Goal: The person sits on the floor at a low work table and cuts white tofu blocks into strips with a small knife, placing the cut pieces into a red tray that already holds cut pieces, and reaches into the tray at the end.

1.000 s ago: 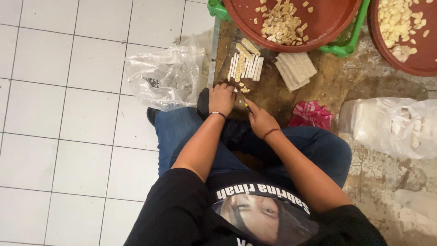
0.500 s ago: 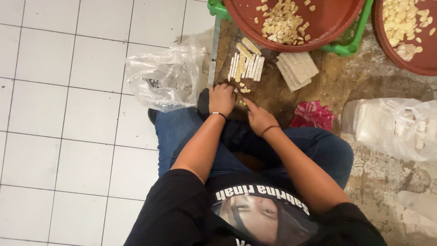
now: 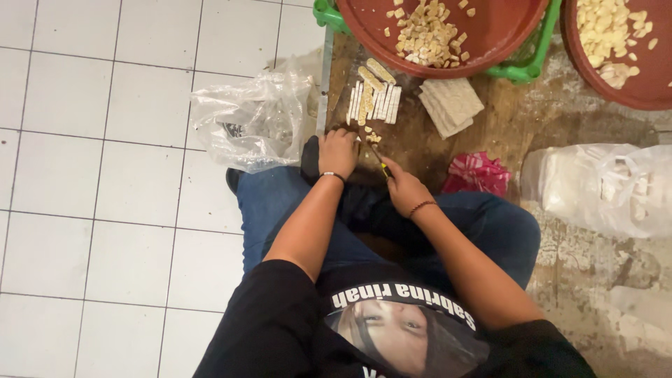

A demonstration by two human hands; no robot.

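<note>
We pin tempeh pieces (image 3: pixel 373 137) with our clenched left hand (image 3: pixel 339 150) so our right hand (image 3: pixel 404 187), grasping a knife (image 3: pixel 379 161), cuts cleanly on the board (image 3: pixel 504 126).

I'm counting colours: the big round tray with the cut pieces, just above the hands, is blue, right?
Not blue. The head view shows the round tray above the left hand and right hand is dark red. It does hold pale cut pieces.

Floor: white tiles (image 3: pixel 105 210)
Left of board: crumpled clear plastic bag (image 3: pixel 248 126)
Right: pink wrapper (image 3: pixel 479 173), beside white filled bag (image 3: pixel 602 185)
Top: green crate (image 3: pixel 521 70)
</note>
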